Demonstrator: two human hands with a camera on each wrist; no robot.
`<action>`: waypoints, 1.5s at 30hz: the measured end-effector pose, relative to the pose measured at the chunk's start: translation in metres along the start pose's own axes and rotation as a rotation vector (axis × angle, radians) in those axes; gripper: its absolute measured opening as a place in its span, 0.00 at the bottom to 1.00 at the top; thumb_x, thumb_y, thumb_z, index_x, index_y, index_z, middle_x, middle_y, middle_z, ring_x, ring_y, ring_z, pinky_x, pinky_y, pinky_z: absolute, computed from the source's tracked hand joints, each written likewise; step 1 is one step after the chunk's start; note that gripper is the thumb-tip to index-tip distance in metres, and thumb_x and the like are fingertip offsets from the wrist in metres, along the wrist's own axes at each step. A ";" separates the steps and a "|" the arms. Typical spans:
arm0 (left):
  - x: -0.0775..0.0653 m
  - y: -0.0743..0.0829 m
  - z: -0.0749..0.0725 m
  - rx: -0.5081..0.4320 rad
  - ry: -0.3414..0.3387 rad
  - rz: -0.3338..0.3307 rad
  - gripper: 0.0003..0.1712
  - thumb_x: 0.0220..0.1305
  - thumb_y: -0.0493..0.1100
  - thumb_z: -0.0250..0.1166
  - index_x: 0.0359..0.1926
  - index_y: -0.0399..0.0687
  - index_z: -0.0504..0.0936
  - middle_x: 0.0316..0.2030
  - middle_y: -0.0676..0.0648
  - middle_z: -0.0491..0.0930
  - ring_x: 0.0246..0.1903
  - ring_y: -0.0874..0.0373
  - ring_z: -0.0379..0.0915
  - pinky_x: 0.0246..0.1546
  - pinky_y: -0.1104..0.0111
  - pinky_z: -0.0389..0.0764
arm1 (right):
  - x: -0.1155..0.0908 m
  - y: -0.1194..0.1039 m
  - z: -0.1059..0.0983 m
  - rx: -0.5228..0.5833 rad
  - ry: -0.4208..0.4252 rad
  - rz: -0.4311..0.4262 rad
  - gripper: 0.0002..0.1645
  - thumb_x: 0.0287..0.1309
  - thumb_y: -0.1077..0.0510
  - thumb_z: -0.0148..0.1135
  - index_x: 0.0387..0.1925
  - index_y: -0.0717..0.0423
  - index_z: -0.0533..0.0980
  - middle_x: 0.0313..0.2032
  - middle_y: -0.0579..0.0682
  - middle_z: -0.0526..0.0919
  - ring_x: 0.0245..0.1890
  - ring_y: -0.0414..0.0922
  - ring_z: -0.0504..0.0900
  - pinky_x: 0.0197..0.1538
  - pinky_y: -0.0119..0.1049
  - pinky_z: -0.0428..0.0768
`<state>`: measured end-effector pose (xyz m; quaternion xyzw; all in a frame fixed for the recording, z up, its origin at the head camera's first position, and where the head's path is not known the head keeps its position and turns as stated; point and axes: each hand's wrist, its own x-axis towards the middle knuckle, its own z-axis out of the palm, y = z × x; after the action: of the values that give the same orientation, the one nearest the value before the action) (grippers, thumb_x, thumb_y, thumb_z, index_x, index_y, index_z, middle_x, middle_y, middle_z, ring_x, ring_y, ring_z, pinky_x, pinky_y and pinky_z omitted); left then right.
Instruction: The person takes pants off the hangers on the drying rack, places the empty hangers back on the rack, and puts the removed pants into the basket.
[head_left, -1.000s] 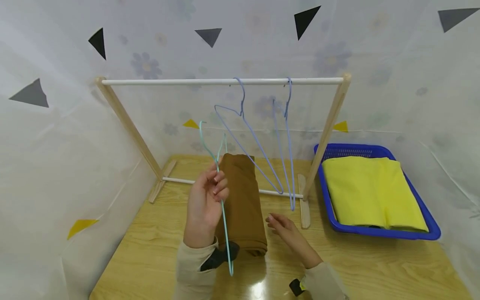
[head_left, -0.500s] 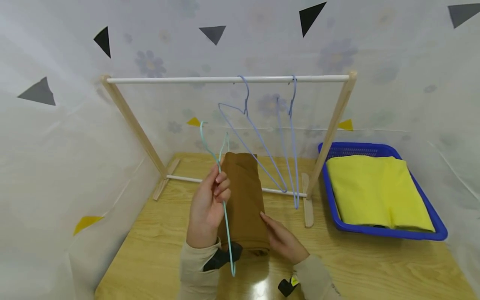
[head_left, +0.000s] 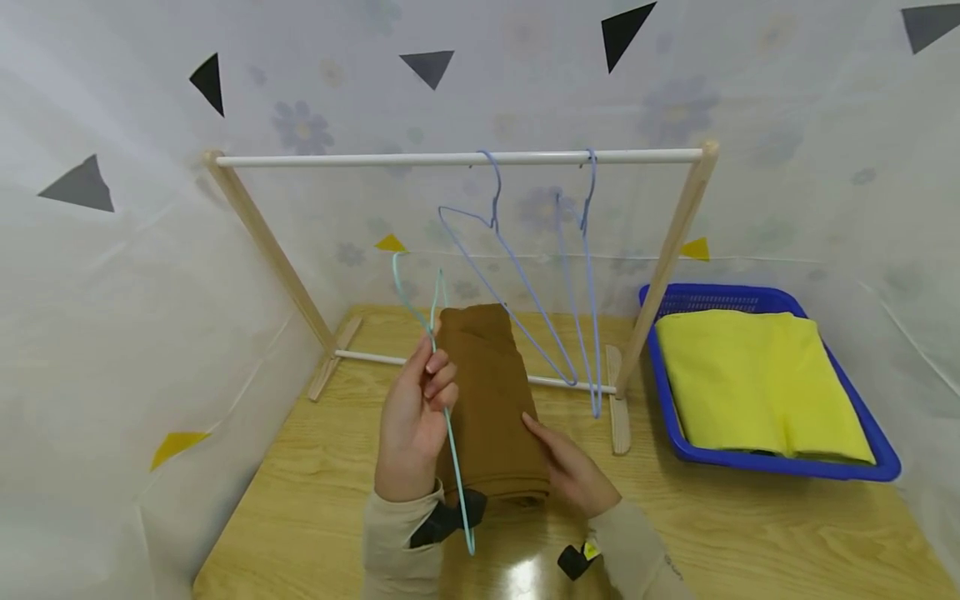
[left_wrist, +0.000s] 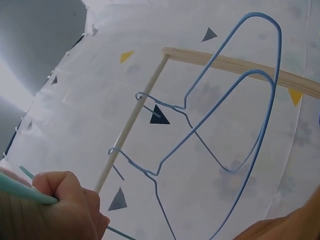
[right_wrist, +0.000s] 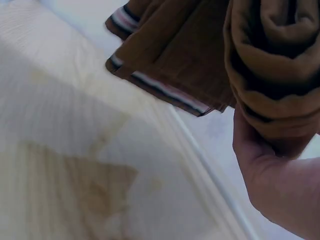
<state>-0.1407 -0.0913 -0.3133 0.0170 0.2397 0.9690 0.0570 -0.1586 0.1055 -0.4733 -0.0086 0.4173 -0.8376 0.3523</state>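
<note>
In the head view, my left hand holds a mint-green wire hanger upright, pinched between thumb and fingers just below the hook. Part of that hanger crosses the hand in the left wrist view. Behind and right of it is a folded brown garment. My right hand grips the garment's near right side, thumb on top and the other fingers hidden beneath. Seen from the right wrist, the brown cloth shows rolled layers and striped trim, and it appears raised off the table.
Two blue wire hangers hang from the white rail of a wooden-sided rack. At the right, a blue basket holds folded yellow cloth. The wood-grain table meets pale sheeting around it.
My right hand has come left and taken hold of the brown garment's side. The garment's near end has shifted slightly right. My left hand still holds the mint-green hanger, now tilted slightly further left.
</note>
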 end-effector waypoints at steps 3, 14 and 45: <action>-0.001 0.000 -0.001 -0.011 0.015 -0.003 0.19 0.70 0.45 0.41 0.59 0.47 0.56 0.18 0.55 0.56 0.17 0.66 0.37 0.14 0.79 0.43 | 0.001 -0.008 0.005 -0.063 0.018 0.008 0.31 0.64 0.47 0.45 0.63 0.56 0.54 0.51 0.47 0.70 0.50 0.43 0.71 0.54 0.40 0.67; -0.003 0.000 -0.005 -0.043 0.094 0.034 0.19 0.67 0.47 0.46 0.57 0.51 0.60 0.17 0.56 0.57 0.16 0.66 0.39 0.14 0.79 0.43 | 0.017 -0.019 0.013 -0.292 0.073 -0.147 0.26 0.60 0.49 0.52 0.54 0.61 0.64 0.44 0.57 0.76 0.41 0.51 0.78 0.43 0.47 0.76; -0.009 -0.005 -0.017 0.025 -0.004 0.089 0.27 0.67 0.49 0.41 0.66 0.63 0.48 0.16 0.55 0.55 0.15 0.66 0.36 0.12 0.80 0.42 | -0.020 -0.065 0.095 -0.665 0.131 -0.579 0.26 0.58 0.57 0.55 0.59 0.46 0.63 0.44 0.57 0.75 0.37 0.51 0.78 0.38 0.43 0.77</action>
<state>-0.1326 -0.0960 -0.3304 0.0302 0.2505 0.9675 0.0142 -0.1523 0.0781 -0.3600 -0.1849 0.6658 -0.7208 0.0545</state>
